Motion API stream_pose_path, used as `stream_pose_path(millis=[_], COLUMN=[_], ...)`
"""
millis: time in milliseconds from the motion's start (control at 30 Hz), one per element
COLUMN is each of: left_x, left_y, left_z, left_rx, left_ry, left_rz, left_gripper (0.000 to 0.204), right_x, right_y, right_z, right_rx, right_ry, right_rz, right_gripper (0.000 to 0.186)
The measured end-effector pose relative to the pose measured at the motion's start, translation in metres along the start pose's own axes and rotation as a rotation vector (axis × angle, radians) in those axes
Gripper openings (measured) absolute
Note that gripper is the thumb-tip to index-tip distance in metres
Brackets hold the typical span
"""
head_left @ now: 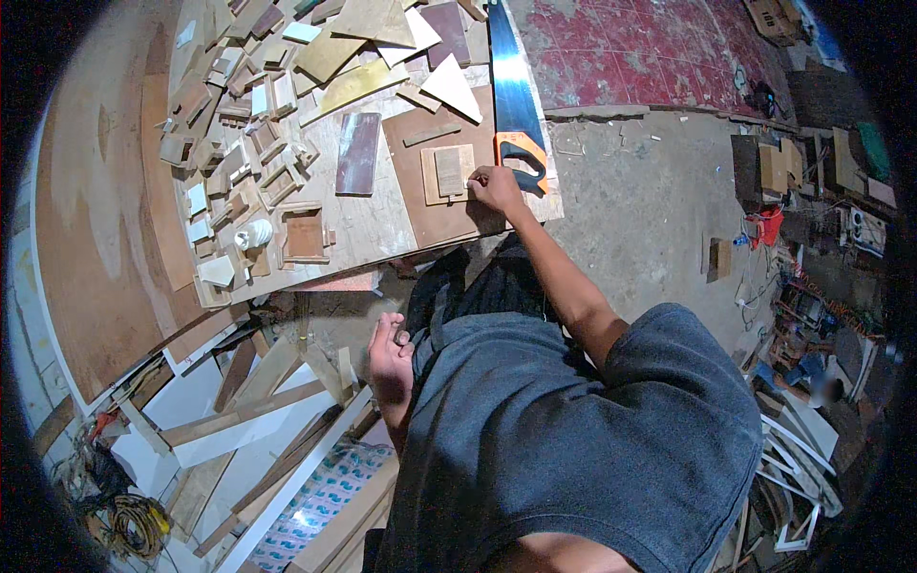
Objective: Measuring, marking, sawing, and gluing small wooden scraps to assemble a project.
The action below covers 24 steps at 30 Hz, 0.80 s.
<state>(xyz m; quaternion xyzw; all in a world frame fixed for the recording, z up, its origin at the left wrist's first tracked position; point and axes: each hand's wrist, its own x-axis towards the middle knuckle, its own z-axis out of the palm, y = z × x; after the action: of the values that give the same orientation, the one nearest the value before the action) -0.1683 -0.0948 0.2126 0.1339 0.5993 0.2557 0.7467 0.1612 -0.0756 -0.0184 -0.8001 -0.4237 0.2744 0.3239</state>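
On the workbench, my right hand [497,191] pinches at the right edge of a small square wooden board [461,194]. A speck of white shows at its fingertips, too small to name. A darker rectangular wood block [450,172] lies on top of that board, and both rest on a flat brown panel [405,177]. Just above them lies a thin wood strip [432,135]. A handsaw [517,105] with an orange and black handle lies right beside my right hand. My left hand [388,358] is raised off the bench before my body, fingers curled; what they hold, if anything, is hidden.
Small wooden frames and offcuts [272,143] crowd the bench's left side, near a white spool [253,234] and an open wooden box [305,235]. A dark board [358,154] lies mid-bench. Long scrap boards [244,415] pile at lower left. Tools and cords litter the right floor.
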Motion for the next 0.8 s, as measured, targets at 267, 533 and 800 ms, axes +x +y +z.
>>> stream_pose_path(millis=[267, 533, 800], left_x=[0.008, 0.032, 0.029], left_y=[0.001, -0.004, -0.009], left_z=[-0.002, 0.01, 0.061], left_rx=[-0.043, 0.084, 0.147], left_ry=[-0.076, -0.058, -0.115], left_rz=[0.011, 0.107, 0.166], left_gripper=[0.019, 0.016, 0.018], right_x=[0.001, -0.029, -0.054], right_y=[0.007, 0.05, 0.121], right_z=[-0.011, -0.095, -0.124], right_rx=[-0.042, -0.077, -0.013], right_ry=[0.146, 0.391, 0.205], right_rz=[0.033, 0.195, 0.221], right_gripper=[0.025, 0.04, 0.034])
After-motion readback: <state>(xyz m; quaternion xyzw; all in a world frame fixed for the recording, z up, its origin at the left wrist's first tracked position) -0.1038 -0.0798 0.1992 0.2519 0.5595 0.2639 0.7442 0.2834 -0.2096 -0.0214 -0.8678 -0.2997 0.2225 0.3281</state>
